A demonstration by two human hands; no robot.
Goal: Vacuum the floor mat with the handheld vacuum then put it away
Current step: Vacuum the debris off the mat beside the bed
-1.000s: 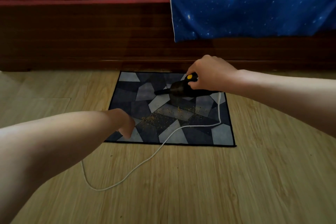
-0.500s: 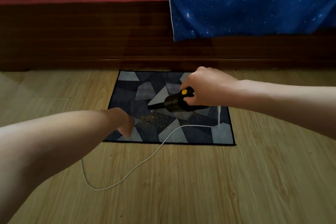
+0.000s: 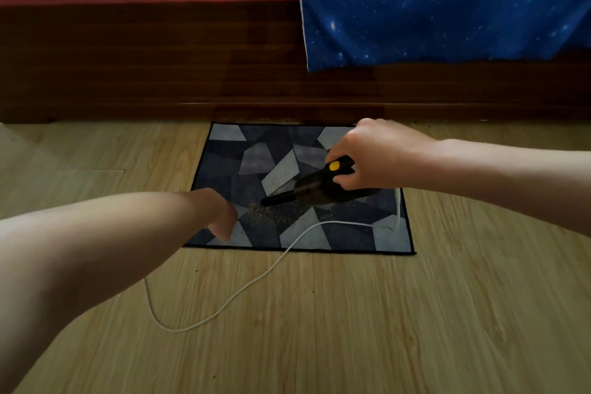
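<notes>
The handheld vacuum (image 3: 315, 187), black with a yellow button, is in your right hand (image 3: 377, 157), whose fingers and thumb wrap round its handle at the rear. Its narrow nozzle slants down and to the left, away from that hand, and the tip is at the surface of the floor mat (image 3: 224, 166) near the mat's middle. Right at the tip lies a scatter of fine brownish crumbs (image 3: 275, 213). A white cord (image 3: 256, 281) drops from behind your right hand, crosses the near part of the mat and loops over the wooden floor (image 3: 383, 313) toward you. Your left hand (image 3: 222, 219) reaches down to the mat's near left part, close to the crumbs. Its fingers are mostly hidden behind the wrist, so you cannot tell whether they are spread or curled. The mat lies flat, its far edge just beside a dark wooden bed frame (image 3: 128, 73) draped with a blue starry cloth (image 3: 447, 3).
</notes>
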